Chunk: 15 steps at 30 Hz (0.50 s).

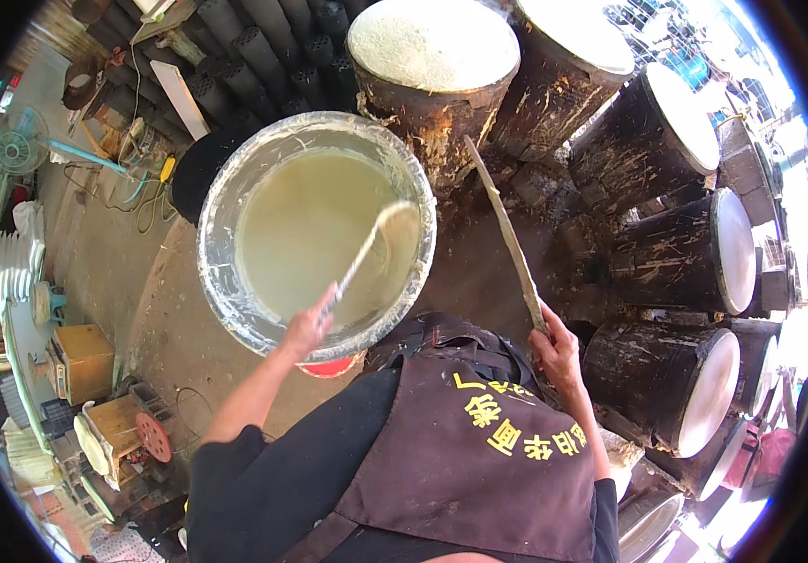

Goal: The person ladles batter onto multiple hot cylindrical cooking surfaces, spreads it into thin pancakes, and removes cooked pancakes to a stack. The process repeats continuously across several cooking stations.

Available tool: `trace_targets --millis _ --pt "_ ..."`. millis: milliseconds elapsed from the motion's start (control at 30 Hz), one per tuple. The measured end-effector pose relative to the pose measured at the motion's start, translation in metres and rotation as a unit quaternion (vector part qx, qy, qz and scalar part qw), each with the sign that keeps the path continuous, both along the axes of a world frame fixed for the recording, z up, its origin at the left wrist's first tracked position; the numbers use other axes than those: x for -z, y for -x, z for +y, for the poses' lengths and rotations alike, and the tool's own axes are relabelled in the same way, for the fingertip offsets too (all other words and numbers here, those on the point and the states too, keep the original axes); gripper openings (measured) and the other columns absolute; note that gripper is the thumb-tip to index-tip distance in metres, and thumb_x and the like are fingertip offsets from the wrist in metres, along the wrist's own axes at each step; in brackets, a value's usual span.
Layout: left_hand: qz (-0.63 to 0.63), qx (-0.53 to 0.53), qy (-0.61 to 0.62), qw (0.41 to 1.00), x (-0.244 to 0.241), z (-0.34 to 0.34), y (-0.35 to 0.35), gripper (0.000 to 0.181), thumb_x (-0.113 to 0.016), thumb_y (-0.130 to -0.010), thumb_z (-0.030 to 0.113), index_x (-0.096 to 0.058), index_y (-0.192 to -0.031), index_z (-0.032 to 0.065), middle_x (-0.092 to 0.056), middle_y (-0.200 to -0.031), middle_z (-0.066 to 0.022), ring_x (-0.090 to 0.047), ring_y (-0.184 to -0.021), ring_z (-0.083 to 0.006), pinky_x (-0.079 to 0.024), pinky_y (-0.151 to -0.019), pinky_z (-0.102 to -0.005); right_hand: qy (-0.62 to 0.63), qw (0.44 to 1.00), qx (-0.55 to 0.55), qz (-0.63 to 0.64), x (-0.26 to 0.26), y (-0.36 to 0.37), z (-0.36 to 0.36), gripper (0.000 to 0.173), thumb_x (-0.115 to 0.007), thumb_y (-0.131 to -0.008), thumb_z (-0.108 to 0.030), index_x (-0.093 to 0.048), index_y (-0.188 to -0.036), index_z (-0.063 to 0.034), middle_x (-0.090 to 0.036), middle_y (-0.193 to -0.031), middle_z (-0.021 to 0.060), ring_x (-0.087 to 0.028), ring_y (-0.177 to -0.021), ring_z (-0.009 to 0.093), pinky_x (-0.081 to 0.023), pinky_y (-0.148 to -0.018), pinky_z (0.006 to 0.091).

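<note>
My left hand [307, 329] grips the handle of a ladle [398, 214], which is held over the right part of a large round tub [212, 260]. Pale greenish liquid [305, 239] fills the lower part of the tub, and white residue coats its rim. The ladle's bowl is blurred, so I cannot tell whether it touches the liquid. On the right, my right hand [557, 345] holds the lower end of a long, thin wooden stick [506, 225]. Its far end points up toward a dark drum with a white top [435, 42]. A brown apron [446, 457] with yellow writing covers my front.
More dark drums with white round tops [727, 250] curve around the right side. Black cylindrical coal briquettes [249, 49] are stacked behind the tub. A standing fan [17, 144], cables and a wooden box [87, 362] are at the left. A red object [330, 367] shows below the tub.
</note>
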State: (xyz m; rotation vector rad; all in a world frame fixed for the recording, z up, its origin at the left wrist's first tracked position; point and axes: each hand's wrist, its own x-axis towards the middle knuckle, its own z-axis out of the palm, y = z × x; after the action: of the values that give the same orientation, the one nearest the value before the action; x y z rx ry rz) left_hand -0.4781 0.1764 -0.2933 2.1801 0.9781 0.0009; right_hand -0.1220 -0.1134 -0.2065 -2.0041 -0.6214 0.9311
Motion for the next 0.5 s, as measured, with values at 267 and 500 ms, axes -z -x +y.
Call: trace_targets --millis 267,500 --pt "-0.008 -0.208 0.473 0.856 0.001 -0.032 -0.031 0.055 -0.054 -0.092 0.018 -0.034 -0.143 0.0230 -0.038 -0.062 0.0039 -0.038 -0.047 -0.0062 -0.034 -0.035 -0.0241 0.010 0.998 -0.062 -0.026 0.001 -0.002 -0.012 0.048 -0.060 -0.086 -0.009 -0.052 -0.133 -0.0092 -0.058 -0.068 0.0081 -0.053 -0.059 0.011 -0.046 -0.059 0.0271" --pt "-0.343 -0.341 0.799 0.357 -0.034 -0.140 -0.041 0.034 -0.041 -0.100 0.017 -0.042 -0.134 0.0190 -0.033 -0.061 0.0048 -0.034 -0.043 -0.0035 -0.030 -0.032 -0.0181 0.010 0.950 -0.298 -0.089 0.017 -0.014 -0.029 0.054 -0.058 -0.086 -0.007 -0.045 -0.138 -0.0161 -0.064 -0.099 0.0257 -0.062 -0.093 0.040 -0.049 -0.080 0.0429"
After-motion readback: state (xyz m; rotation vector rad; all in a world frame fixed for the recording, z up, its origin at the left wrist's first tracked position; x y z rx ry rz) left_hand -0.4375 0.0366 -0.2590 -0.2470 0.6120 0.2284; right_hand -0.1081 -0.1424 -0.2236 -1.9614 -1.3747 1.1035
